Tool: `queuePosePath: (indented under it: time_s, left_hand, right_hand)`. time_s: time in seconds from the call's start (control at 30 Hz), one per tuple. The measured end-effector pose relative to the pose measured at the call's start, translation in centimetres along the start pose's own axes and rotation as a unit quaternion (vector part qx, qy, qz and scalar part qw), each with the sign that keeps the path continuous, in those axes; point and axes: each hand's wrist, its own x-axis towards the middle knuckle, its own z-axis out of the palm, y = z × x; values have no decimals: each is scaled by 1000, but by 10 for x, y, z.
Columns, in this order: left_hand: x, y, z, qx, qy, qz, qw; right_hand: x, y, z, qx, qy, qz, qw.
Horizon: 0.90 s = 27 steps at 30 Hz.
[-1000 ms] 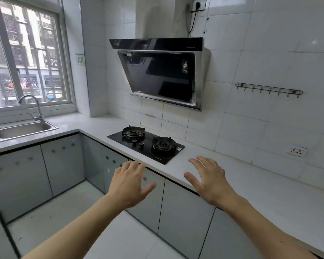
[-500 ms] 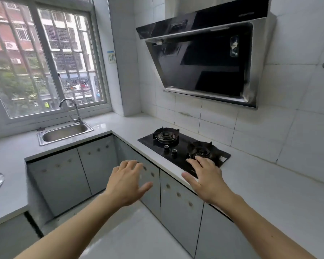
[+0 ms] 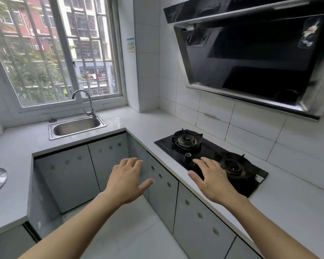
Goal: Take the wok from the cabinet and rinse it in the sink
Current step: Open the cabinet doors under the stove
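Sink (image 3: 77, 126) nearer now; both hands empty.

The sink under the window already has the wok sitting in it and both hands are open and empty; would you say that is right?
Not quite: the head view shows the sink under the window empty, no wok in sight. The left hand and right hand are indeed open and empty.

Sink (image 3: 77, 126) left of stove (image 3: 209, 156)
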Motion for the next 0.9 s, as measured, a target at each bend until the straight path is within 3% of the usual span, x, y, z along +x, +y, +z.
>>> queuePosePath:
  time_s: [0.6,0.9]
  left_hand:
    - [166,-150,74,-67,-58,32,996]
    - [271,-149,115,-45,-103,37,993]
  right_hand:
    - [167,-34,104,5,-39,119,992]
    - [274,1,165,8,-54,109,993]
